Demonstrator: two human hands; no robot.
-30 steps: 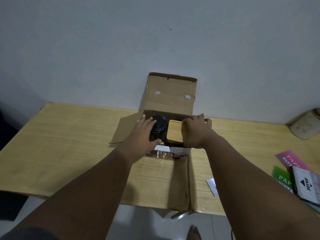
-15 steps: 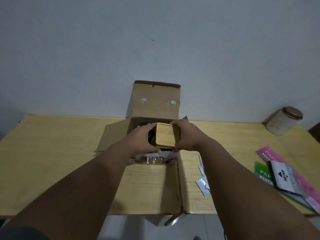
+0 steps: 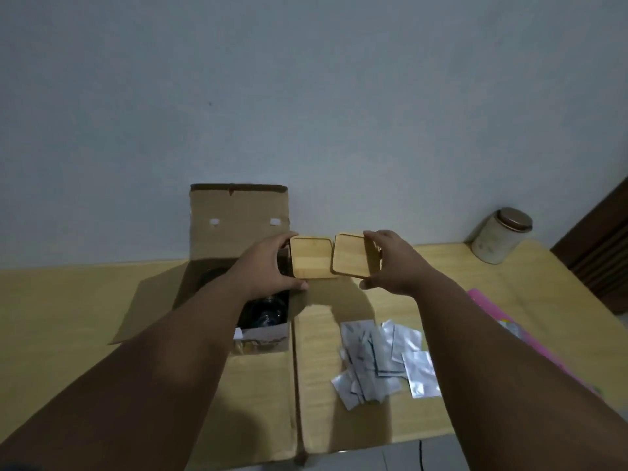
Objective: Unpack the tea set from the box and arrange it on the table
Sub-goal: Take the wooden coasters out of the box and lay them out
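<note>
A: The fingers [image 3: 375, 240] of the right hand [image 3: 394, 263] are clamped on a square bamboo coaster [image 3: 350, 254], thumb at its near edge, fingertips over its far edge.

B: And the left hand [image 3: 263, 266]?

A: It grips a 2nd bamboo coaster [image 3: 311, 257] the same way. The 2 coasters are held side by side above the counter [image 3: 68, 300], edges touching or nearly so; I cannot tell which.

B: Where is the cardboard box [image 3: 238, 212]?

A: On the counter against the wall, flaps open, just below and left of the left hand. Dark glassware [image 3: 268, 312] sits inside, too dim to name further.

B: Anything else on the counter?

A: A scatter of silver foil sachets [image 3: 384, 355] lies near the right forearm, a pink leaflet [image 3: 489, 307] shows beyond that arm, and a pale tin with a metal lid [image 3: 499, 234] stands at the far right by the wall.
</note>
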